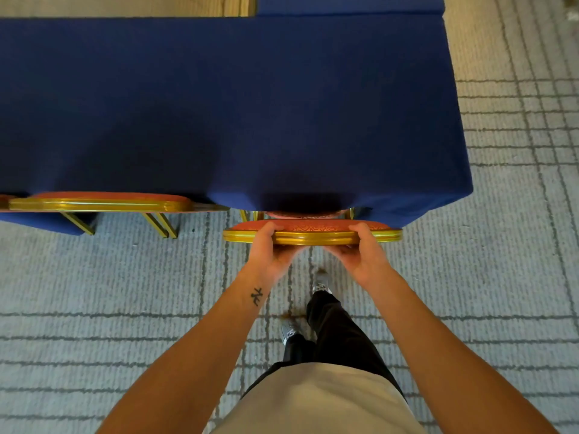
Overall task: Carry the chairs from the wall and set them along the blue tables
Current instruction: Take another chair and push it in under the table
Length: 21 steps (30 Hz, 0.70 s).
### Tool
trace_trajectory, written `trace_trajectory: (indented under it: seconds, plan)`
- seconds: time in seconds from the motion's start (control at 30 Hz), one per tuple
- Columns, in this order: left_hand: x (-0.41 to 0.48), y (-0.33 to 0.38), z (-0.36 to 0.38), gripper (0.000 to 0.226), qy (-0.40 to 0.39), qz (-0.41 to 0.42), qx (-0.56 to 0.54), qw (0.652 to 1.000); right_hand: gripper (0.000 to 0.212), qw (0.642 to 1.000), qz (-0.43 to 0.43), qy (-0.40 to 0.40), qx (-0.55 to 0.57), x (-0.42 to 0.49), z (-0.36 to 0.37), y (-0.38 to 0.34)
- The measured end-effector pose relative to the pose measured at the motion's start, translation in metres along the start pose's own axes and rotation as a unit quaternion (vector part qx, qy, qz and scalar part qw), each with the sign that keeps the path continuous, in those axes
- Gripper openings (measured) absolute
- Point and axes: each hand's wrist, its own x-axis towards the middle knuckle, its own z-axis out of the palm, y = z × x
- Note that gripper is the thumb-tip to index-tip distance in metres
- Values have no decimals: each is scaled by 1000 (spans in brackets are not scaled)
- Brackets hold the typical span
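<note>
Seen from above, a chair (316, 231) with a gold frame and orange patterned padding stands at the near edge of the blue-clothed table (235, 104). Its seat is tucked under the hanging cloth. My left hand (271, 252) grips the top rail of the backrest left of centre. My right hand (363, 255) grips the same rail right of centre. A second chair of the same kind (100, 203) stands to the left along the same table edge, its back almost against the cloth.
A second blue table (347, 4) adjoins at the far back. Grey carpet with dark line pattern (517, 245) stretches right of the table end and behind me. My legs and shoes (322, 308) are directly behind the chair.
</note>
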Motion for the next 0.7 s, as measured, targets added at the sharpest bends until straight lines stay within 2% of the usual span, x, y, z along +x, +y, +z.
trace_trajectory:
  seconds: [0.1,0.2,0.3,0.47,0.7]
  plan:
    - [14,8,14,35,-8,2,6,1000,35,1000,-1,6,-7,13,12,-14]
    - [26,16,24,29,-15,7,5,1000,46,1000,0,10,-9,22,22,-24]
    - [36,23,30,25,-26,15,8,1000,40,1000,-2,16,-11,29,32,-32]
    - [45,30,38,40,-39,41,18,998,33,1000,-3,19,-9,37,43,-39]
    - [49,29,39,40,-28,54,39,997,43,1000,4,10,-18,34,47,-41]
